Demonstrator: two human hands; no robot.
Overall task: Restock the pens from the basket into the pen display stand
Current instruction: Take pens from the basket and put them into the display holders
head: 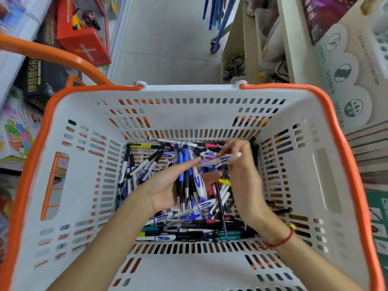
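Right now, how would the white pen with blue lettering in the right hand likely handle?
The white pen is probably stiff and light: the right hand pinches it level by its fingertips. Its round, smooth barrel would likely roll if set down. The left hand holds several blue-and-black pens.

There is only one view, from a camera on the person's head, wide-angled and tipped steeply down. It looks straight into the white basket (210, 95) close below, with the floor (168, 38) and shelves (270, 38) beyond it bending at the frame's edges.
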